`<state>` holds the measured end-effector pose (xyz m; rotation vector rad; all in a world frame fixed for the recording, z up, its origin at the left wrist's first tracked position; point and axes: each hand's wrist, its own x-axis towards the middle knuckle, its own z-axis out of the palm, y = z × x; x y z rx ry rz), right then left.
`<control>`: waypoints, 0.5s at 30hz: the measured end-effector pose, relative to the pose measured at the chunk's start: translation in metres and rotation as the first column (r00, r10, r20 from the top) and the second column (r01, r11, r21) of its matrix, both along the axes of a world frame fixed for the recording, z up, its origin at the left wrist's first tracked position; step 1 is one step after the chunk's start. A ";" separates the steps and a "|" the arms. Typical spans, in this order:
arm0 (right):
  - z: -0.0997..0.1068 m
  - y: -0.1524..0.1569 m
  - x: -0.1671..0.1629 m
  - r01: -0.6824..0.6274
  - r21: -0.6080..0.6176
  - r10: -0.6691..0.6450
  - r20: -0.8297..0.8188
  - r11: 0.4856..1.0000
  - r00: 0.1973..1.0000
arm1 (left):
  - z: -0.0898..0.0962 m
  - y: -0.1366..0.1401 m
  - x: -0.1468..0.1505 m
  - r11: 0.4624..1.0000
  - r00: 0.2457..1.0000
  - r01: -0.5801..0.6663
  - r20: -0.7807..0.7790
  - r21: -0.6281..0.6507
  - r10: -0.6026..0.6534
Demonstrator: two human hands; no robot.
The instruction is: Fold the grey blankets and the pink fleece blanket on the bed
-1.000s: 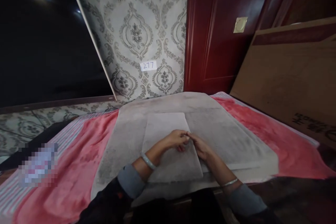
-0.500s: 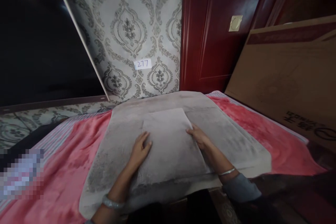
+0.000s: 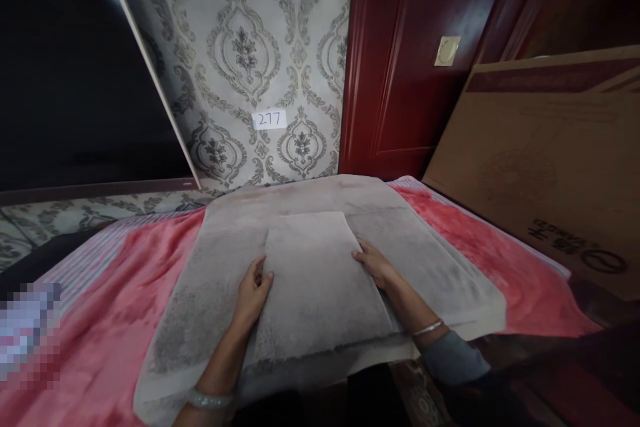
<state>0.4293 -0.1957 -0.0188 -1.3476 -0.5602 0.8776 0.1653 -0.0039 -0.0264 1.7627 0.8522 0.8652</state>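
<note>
dark panel (image 3: pixel 65 80) at far left; patterned wallpaper (image 3: pixel 240 47) with a label reading 277 (image 3: pixel 270 119). pink blanket (image 3: pixel 100 320) covers the surface. grey cloth (image 3: pixel 220 260) lies on it, folded grey panel (image 3: pixel 315 280) on top at centre. left hand (image 3: pixel 254 290) flat, fingers together, on the panel's left edge; right hand (image 3: pixel 373 265) flat on its right edge. red door (image 3: pixel 400 67), then cardboard box (image 3: pixel 550 153) at right.
</note>
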 end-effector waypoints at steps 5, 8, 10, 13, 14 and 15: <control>0.004 -0.012 -0.007 -0.029 0.018 0.029 0.016 0.999 0.999 | 0.001 -0.003 0.000 0.999 0.999 0.043 -0.011 0.003 -0.043; 0.010 -0.027 -0.017 -0.080 0.052 0.076 0.075 0.995 0.994 | 0.005 -0.006 0.000 0.997 0.997 0.067 -0.033 -0.026 -0.068; 0.012 -0.033 -0.022 -0.033 0.027 0.027 0.207 0.999 0.978 | 0.006 -0.007 0.001 0.996 0.993 0.088 -0.079 -0.021 -0.089; 0.013 -0.038 -0.028 0.131 -0.087 -0.070 0.505 0.988 0.860 | 0.006 -0.006 0.004 0.994 0.984 0.106 -0.146 0.027 -0.101; 0.013 -0.039 -0.030 0.187 -0.145 -0.065 0.596 0.972 0.800 | 0.006 -0.006 0.005 0.993 0.983 0.112 -0.152 0.038 -0.105; 0.012 -0.040 -0.032 0.235 -0.214 -0.031 0.674 0.948 0.738 | 0.005 -0.006 0.005 0.992 0.982 0.118 -0.151 0.046 -0.110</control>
